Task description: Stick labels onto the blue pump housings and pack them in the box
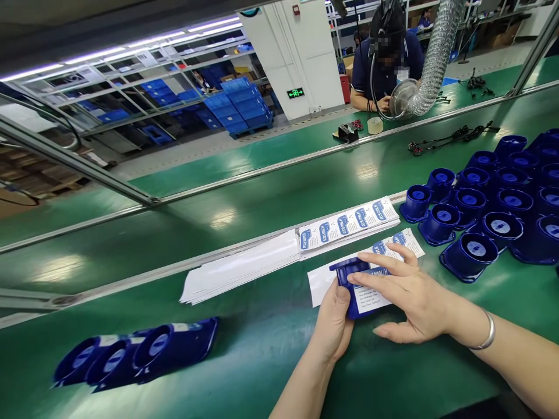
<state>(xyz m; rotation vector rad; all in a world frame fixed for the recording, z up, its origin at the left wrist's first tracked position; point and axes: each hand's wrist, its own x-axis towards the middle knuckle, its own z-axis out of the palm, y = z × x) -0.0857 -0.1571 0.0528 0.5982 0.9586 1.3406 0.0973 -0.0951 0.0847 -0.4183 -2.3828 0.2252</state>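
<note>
- The left hand (334,326) is gripping the near-left end of a blue plastic part (356,288), thumb and fingers closed around its side.
- The right hand (408,297) is lying flat and open, fingers extended, pressing a white printed label (369,298) onto the part's upper face.
- The part is sitting on the green belt (262,349), directly between the two hands, its long axis running from near to far, slightly tilted toward the left; both hands are touching it.
- Under and beyond the part, a label strip (399,241) is lying flat, and a stack of label sheets (349,224) is resting just farther off.
- At the right, a cluster of unlabelled blue parts (484,209) is standing upright.
- At the near left, three labelled parts (135,355) are lying in a row.
- Far across the belt, another person (384,64) is working.
</note>
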